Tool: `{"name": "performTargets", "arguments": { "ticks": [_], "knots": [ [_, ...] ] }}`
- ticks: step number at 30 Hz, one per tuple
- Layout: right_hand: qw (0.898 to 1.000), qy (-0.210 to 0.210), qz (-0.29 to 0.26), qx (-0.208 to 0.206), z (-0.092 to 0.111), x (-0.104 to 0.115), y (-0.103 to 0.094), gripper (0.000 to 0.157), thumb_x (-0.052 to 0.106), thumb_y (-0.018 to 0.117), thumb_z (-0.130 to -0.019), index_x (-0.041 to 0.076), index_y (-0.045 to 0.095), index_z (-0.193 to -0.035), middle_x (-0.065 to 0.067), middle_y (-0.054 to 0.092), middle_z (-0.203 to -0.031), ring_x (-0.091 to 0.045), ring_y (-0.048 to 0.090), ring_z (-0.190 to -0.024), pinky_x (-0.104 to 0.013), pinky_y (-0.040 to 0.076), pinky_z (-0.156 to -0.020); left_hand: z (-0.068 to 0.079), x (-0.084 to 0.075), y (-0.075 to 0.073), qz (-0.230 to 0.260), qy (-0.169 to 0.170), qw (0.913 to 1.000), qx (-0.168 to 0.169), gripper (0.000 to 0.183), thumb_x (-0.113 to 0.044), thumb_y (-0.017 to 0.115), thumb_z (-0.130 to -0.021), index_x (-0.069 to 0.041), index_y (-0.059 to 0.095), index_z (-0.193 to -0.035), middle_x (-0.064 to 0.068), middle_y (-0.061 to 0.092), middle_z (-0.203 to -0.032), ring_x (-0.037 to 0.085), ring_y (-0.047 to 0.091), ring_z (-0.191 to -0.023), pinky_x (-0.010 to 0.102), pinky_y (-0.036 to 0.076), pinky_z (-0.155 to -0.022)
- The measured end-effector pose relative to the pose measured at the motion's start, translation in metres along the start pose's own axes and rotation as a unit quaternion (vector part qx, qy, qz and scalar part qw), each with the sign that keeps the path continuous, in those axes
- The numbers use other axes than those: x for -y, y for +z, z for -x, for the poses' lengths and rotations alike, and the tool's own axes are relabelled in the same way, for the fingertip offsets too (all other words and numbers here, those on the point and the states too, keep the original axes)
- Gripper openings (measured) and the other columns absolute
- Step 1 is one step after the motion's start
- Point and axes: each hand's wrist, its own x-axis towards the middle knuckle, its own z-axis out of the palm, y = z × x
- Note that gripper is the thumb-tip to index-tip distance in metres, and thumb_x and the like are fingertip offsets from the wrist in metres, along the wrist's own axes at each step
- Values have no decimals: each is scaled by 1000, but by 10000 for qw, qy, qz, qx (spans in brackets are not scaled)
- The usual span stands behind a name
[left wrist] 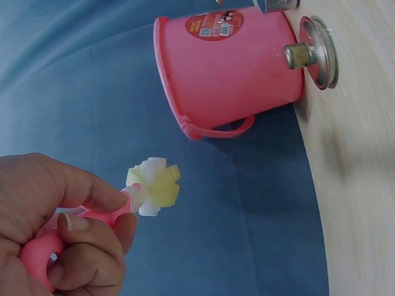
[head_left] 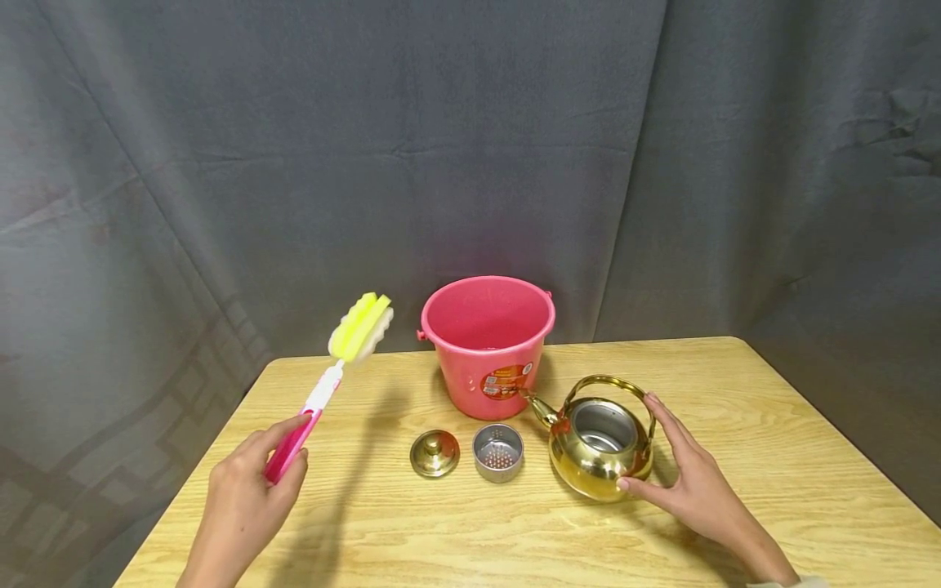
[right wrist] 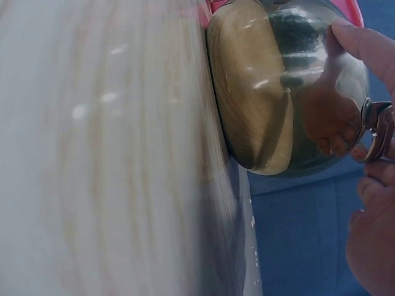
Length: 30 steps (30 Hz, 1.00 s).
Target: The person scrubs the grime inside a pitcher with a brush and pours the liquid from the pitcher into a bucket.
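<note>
My left hand (head_left: 246, 482) grips the pink handle of a sponge bottle brush (head_left: 360, 328), whose yellow-and-white head points up and away above the table. In the left wrist view, thumb and fingers wrap the pink handle. A lidless gold teapot (head_left: 591, 469) stands on the table at right, spout toward the bucket, steel interior showing. My right hand (head_left: 691, 482) touches it, thumb on the body and fairly straight fingers by the arched handle (head_left: 604, 380). Between the hands lie the gold lid (head_left: 434, 453), knob up, and a perforated metal strainer (head_left: 498, 452).
Behind the lid and strainer stands a pink bucket (head_left: 488, 367) with a red label, close to the teapot's spout. All these rest on a wood-grain table (head_left: 470, 539). A grey curtain (head_left: 470, 163) hangs behind its back edge.
</note>
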Motion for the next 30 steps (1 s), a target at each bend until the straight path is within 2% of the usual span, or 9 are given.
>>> {"name": "performTargets", "arguments": {
  "ticks": [8, 17, 23, 30],
  "knots": [
    [9999, -24, 100, -6, 0, -2, 0, 108, 41, 79, -60, 31, 11, -142, -3, 15, -146, -43, 27, -121, -66, 25, -83, -1, -9, -3, 208, 157, 9996, -68, 42, 3, 66, -67, -15, 65, -105, 0, 55, -74, 5, 32, -45, 16, 27, -35],
    [10000, -21, 95, -20, 1, -3, 2, 108, 41, 79, -60, 31, 10, -142, -2, 15, -146, -43, 29, -120, -67, 25, -82, -3, -13, -1, 308, 433, 9986, -72, 41, 4, 67, -66, -14, 66, -103, -4, 51, -69, 4, 32, -45, 15, 28, -36],
    [9999, -44, 88, -26, 1, -3, 2, 107, 40, 79, -60, 30, 11, -142, -2, 16, -145, -42, 28, -121, -65, 27, -82, -3, -17, 0, 383, 484, 9981, -39, 41, 4, 67, -67, -14, 65, -103, -4, 51, -70, 4, 33, -45, 14, 29, -36],
    [10000, -50, 21, -21, 0, -3, 1, 108, 40, 80, -59, 31, 11, -142, 0, 15, -146, -40, 26, -122, -66, 26, -83, -5, -22, 3, 565, 743, 9956, -48, 43, 5, 67, -66, -14, 65, -104, -5, 52, -73, 3, 33, -45, 14, 29, -36]
  ]
}}
